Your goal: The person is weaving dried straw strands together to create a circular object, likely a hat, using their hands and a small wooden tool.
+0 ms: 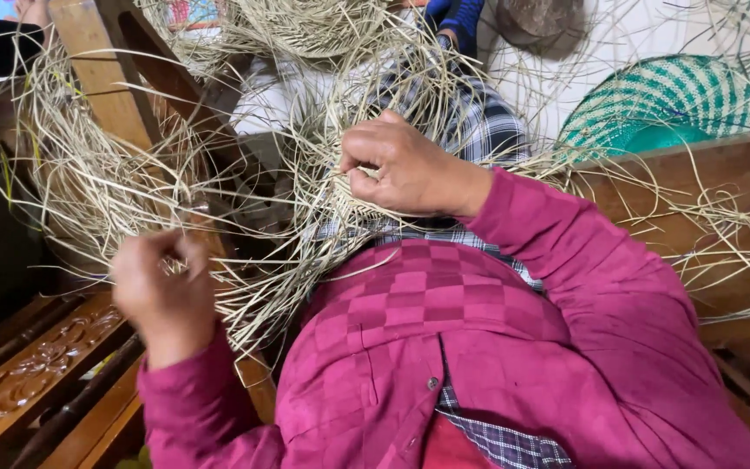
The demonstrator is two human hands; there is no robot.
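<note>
My left hand (164, 291) is closed around pale straw strands (97, 187) that fan out to the left and upward. My right hand (405, 169) pinches thin strands at the woven straw piece (349, 208) resting on my lap, fingertips pressed into the weave. Loose strands stick out of the piece in all directions. I wear a magenta checked shirt (444, 347) over plaid trousers (479, 122).
A carved wooden bench arm (36, 369) runs at the lower left, a wooden plank (97, 78) leans at the upper left. A green and cream woven piece (661, 104) lies at the upper right behind a wooden rail (696, 187). More woven straw (305, 26) sits at the top.
</note>
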